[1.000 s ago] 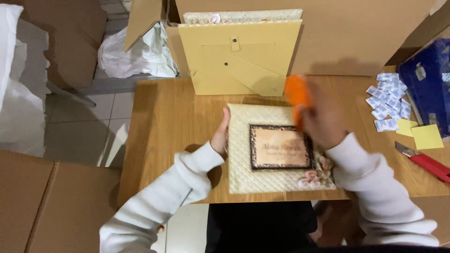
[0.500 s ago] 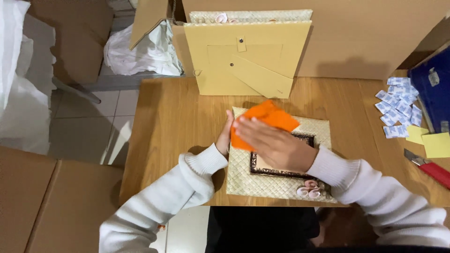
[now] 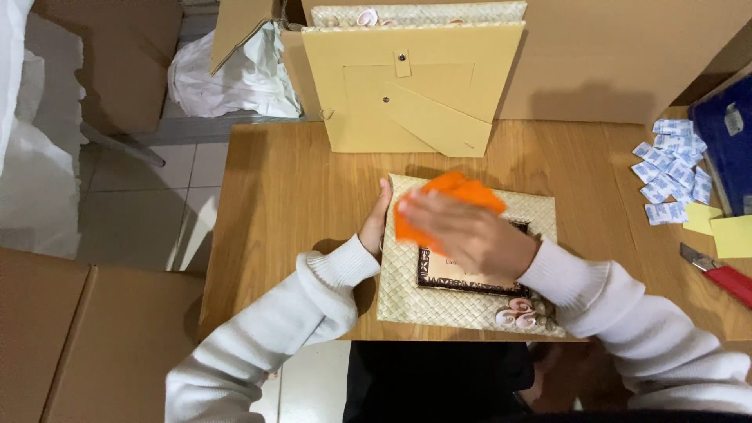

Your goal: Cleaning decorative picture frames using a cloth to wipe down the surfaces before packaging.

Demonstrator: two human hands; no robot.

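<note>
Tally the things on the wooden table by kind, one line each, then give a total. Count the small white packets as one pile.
Woven picture frames: 2, one flat under the right hand and left hand, one standing back-out
Orange cloth: 1
Pile of white packets: 1
Yellow sticky notes: 2
Red utility knife: 1
Blue box: 1
Total: 8

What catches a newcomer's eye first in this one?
The orange cloth under the right hand, pressed on a woven picture frame mid-table. The left hand steadies the frame's left edge. Behind, another frame's tan backing stands upright against a cardboard box.
</note>
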